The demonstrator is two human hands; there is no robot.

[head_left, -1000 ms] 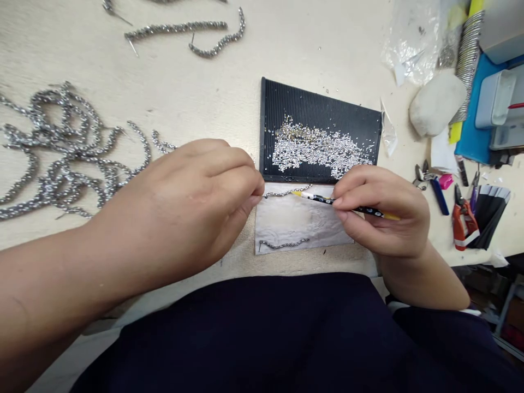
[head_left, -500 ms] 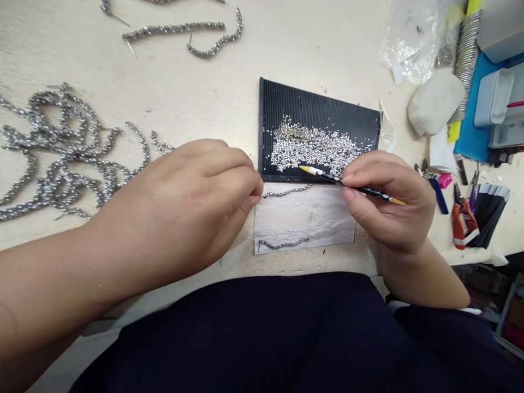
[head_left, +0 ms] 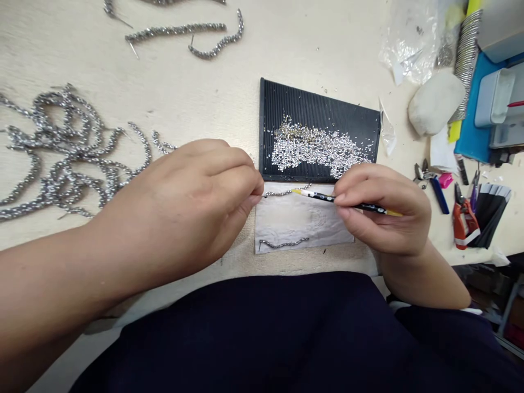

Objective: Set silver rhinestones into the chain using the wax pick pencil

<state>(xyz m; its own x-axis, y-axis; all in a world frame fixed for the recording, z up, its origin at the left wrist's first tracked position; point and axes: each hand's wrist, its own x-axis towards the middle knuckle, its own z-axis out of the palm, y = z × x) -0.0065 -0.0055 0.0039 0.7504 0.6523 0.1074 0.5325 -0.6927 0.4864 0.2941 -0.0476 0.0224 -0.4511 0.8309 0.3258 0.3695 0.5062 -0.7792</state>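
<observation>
Beaded strip (head_left: 286,192) — centre of frame, stretched along the upper edge of the grey sheet (head_left: 303,224), just below the near rim of the black ridged tray (head_left: 319,101). Left end pinched between the fingertips of the left hand (head_left: 184,202), which closes over it from the left; exact contact hidden under the fingers.

Right hand (head_left: 385,213) right of centre, fingers closed around a black pen (head_left: 317,196), held nearly level and pointing left. Pale yellow tip at the strip's right end, touching or just above it — cannot tell which.

Loose beads (head_left: 319,147) heaped silver across the middle of the tray, a few strays toward its edges. Second strip (head_left: 282,243) lying free along the sheet's lower edge, well apart from both hands.

Tangle of finished strips (head_left: 61,158) at left of frame on the pale table (head_left: 204,93); a few more at upper left. At right: white lump (head_left: 436,102), crumpled clear bag (head_left: 413,38) above it, red-handled pliers (head_left: 462,218) at the table's edge. Dark clothing across the bottom of the frame.
</observation>
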